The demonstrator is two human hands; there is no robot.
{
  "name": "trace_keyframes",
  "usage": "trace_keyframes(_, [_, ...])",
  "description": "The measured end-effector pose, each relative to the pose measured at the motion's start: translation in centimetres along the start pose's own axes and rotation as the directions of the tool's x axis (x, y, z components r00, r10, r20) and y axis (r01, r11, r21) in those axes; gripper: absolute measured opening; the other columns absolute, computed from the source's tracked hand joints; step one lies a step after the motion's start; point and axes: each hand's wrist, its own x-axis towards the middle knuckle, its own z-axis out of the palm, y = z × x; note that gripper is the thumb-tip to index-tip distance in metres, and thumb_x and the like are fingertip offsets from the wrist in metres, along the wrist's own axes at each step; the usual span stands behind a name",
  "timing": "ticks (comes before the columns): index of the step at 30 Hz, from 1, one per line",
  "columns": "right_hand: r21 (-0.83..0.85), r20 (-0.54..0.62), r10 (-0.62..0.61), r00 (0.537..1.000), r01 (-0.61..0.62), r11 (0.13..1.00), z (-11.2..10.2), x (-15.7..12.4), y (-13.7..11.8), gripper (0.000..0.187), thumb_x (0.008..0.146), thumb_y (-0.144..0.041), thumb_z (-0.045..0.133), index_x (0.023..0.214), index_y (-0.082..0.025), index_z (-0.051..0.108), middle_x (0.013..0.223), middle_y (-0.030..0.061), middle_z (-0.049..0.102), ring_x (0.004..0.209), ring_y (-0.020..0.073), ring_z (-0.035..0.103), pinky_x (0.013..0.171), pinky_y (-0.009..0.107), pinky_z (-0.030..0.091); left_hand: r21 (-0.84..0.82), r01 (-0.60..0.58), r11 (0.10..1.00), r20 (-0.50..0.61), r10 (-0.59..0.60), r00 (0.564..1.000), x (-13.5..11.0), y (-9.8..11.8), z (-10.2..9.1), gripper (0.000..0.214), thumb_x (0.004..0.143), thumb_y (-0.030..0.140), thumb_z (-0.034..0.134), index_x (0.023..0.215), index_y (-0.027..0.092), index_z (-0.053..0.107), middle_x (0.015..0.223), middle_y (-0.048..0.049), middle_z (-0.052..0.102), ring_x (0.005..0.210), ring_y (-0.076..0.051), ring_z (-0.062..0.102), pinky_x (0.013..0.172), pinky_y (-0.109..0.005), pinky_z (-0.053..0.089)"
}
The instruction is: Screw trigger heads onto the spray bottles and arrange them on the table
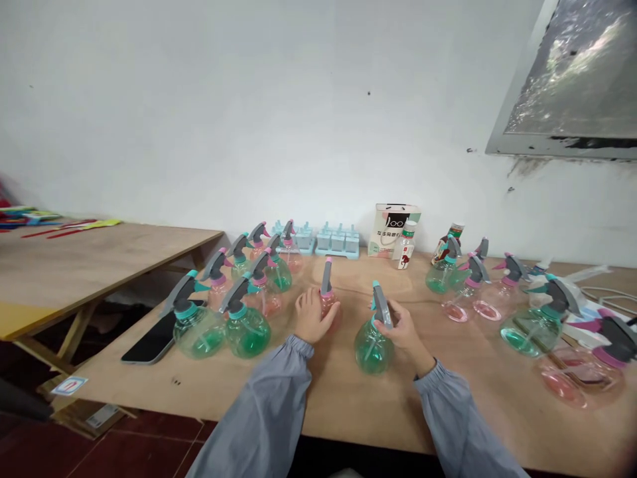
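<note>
My left hand [312,315] is closed around the body of a pink spray bottle [329,302] standing on the table; its grey head with a pink nozzle points away from me. In front of me to the right, my right hand [402,326] grips the grey trigger head of a green spray bottle [372,350]. That bottle is upright, with its teal nozzle facing away. Left of my hands, several green and pink bottles stand grouped, including a green spray bottle [247,330] nearest my left sleeve. On the right are more, such as a pink spray bottle [577,378] near the edge.
A black phone [149,340] lies by the left bottles. Along the wall stand pale blue ice-pop molds [338,240], a paper bag [385,242] and a white-capped bottle [405,249]. White cables [610,295] lie at right. A second table [99,259] stands to the left.
</note>
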Motion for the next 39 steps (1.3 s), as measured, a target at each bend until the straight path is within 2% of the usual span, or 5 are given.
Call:
trace_keyframes(17, [-0.008,-0.071,0.025,0.997,-0.025,1.000,-1.0,-0.1,0.8,0.042,0.073,-0.055,0.077,0.097,-0.022,0.071,0.095,0.0091,0.075,0.094,0.0288,0.071,0.089,0.045,0.057,-0.036,0.084,0.996,-0.004,-0.084,0.996,0.3,0.7,0.0,0.039,0.086,0.044,0.062,0.116,0.020,0.055,0.107,-0.0103,0.062,0.109,-0.029,0.061,0.099,-0.044,0.043])
trace_keyframes(22, [0.033,-0.087,0.011,0.996,-0.008,0.999,-1.0,0.0,0.7,0.062,0.062,-0.057,0.087,0.112,-0.025,0.067,0.110,0.0111,0.073,0.106,0.0318,0.069,0.093,0.048,0.055,-0.045,0.104,0.994,0.012,-0.104,0.995,0.3,0.9,-0.2,0.039,0.087,0.045,0.062,0.117,0.021,0.055,0.107,-0.0102,0.063,0.110,-0.029,0.061,0.099,-0.044,0.043])
trace_keyframes(26, [-0.002,-0.114,0.008,0.993,-0.008,1.000,-1.1,0.0,0.7,0.045,0.071,-0.058,0.080,0.097,-0.023,0.068,0.097,0.0092,0.072,0.098,0.0287,0.069,0.091,0.045,0.056,-0.053,0.112,0.992,0.025,-0.111,0.994,0.3,1.0,-0.3,0.038,0.087,0.044,0.062,0.115,0.020,0.055,0.108,-0.0108,0.063,0.110,-0.029,0.060,0.100,-0.044,0.042])
trace_keyframes(32, [0.004,-0.110,-0.001,0.994,0.001,1.000,-1.3,0.1,1.4,0.073,0.059,-0.062,0.087,0.118,-0.024,0.065,0.119,0.0124,0.071,0.113,0.0320,0.067,0.098,0.048,0.053,-0.066,0.103,0.992,0.034,-0.101,0.994,0.4,1.1,-0.4,0.037,0.087,0.042,0.062,0.116,0.020,0.056,0.107,-0.0103,0.063,0.109,-0.028,0.061,0.099,-0.043,0.042])
trace_keyframes(39, [0.000,-0.055,0.016,0.998,-0.016,1.000,-1.9,0.3,-0.1,0.042,0.068,-0.056,0.079,0.088,-0.021,0.071,0.080,0.0061,0.073,0.075,0.0246,0.070,0.072,0.039,0.059,-0.053,0.092,0.994,0.010,-0.091,0.996,0.3,0.8,-0.2,0.038,0.087,0.045,0.062,0.116,0.021,0.055,0.106,-0.0096,0.063,0.109,-0.029,0.061,0.099,-0.044,0.043])
